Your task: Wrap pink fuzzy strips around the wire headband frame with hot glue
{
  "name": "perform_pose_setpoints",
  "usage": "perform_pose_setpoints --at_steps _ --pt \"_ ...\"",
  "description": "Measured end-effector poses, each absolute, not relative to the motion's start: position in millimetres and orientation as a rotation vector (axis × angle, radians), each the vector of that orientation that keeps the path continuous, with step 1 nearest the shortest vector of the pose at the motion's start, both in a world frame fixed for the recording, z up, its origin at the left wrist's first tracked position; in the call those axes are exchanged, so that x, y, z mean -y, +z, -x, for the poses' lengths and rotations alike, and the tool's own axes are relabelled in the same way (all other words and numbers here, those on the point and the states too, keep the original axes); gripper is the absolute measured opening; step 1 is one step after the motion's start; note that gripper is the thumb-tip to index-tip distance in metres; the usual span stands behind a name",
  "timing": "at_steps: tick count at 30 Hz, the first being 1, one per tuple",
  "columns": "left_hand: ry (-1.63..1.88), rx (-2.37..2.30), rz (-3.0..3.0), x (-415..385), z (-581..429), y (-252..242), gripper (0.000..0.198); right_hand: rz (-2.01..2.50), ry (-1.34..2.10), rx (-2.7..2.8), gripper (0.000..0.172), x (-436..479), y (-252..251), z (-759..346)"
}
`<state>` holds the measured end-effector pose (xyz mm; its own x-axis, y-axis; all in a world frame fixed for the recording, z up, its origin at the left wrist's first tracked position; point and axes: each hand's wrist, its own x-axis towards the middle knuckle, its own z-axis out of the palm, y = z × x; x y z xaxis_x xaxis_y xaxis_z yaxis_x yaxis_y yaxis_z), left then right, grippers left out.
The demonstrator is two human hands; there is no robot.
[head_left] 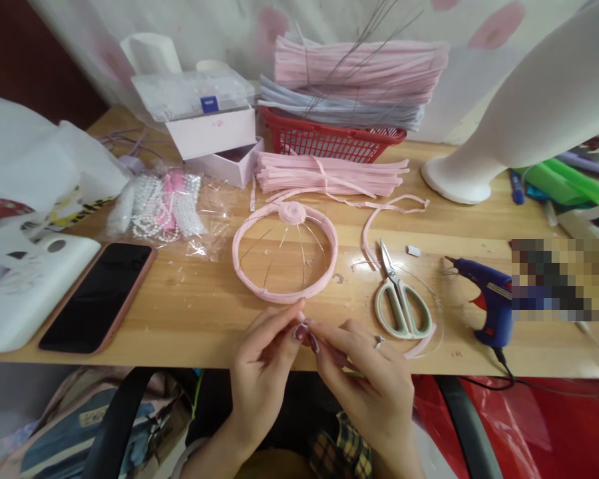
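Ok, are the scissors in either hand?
No, the scissors lie on the table, apart from the left hand and the right hand.

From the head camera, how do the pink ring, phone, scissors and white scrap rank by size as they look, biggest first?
1. Ring and phone: outlines too close to rank
2. Scissors
3. White scrap
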<state>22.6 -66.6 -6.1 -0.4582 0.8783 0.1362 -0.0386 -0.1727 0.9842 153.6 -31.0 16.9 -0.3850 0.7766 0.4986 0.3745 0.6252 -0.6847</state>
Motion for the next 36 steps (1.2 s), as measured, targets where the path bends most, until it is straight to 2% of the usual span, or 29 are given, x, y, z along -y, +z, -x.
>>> perform_pose_setpoints --at_steps 5,13,18,23,31,36 --pt "1.661 -1.408 -1.032 67 -22 -5 0.036 0.945 0.608 1.988 0.033 31 14 -153" --pt "1.654 -1.326 -1.048 68 -18 -8 0.03 0.931 0.802 1.954 0.026 30 17 -156" --pt "1.641 -1.198 -1.027 68 -17 -9 0.024 0.944 0.997 1.914 0.029 32 16 -160" --pt "1.618 -1.297 -1.283 68 -12 -3 0.031 0.929 1.12 1.854 0.026 32 17 -165" --pt "1.619 -1.386 -1.364 69 -9 -3 0.027 0.913 1.223 1.839 0.021 32 17 -167" --pt "1.628 -1.368 -1.513 70 -7 -2 0.033 0.917 1.155 1.857 0.019 31 16 -165"
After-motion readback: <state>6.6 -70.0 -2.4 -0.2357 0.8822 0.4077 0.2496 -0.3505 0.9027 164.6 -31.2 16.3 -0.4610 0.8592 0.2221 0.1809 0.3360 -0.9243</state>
